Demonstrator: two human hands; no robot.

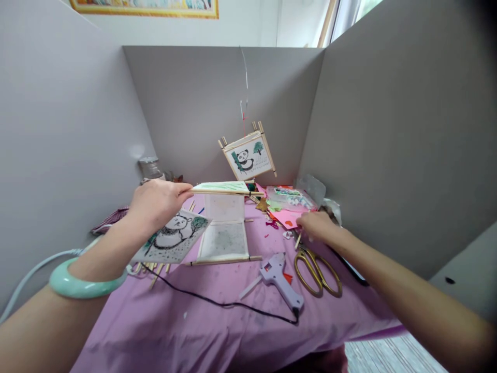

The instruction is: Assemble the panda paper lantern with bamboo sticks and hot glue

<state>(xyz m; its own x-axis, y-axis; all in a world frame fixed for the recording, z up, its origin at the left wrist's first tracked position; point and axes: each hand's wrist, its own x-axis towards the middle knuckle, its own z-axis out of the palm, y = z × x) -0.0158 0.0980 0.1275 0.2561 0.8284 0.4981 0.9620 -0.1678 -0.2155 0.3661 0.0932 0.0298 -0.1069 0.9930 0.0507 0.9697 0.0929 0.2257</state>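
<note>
Indoors: my left hand (pixel 157 199) pinches stick-framed panel (pixel 223 187), right hand (pixel 319 227) short wooden stick (pixel 298 241), fingers closed, above purple tablecloth (pixel 174 316), between grey partitions (pixel 209 98).

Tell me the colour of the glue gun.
The glue gun is pale lilac, seen best in the head view.

Glue gun (pixel 277 274): on tablecloth (pixel 166 321), left of scissors (pixel 306 252).
Panda drawing (pixel 174 237): left of stick frame (pixel 224 241).
Hanging lantern (pixel 253 158): behind stick frame.
</note>
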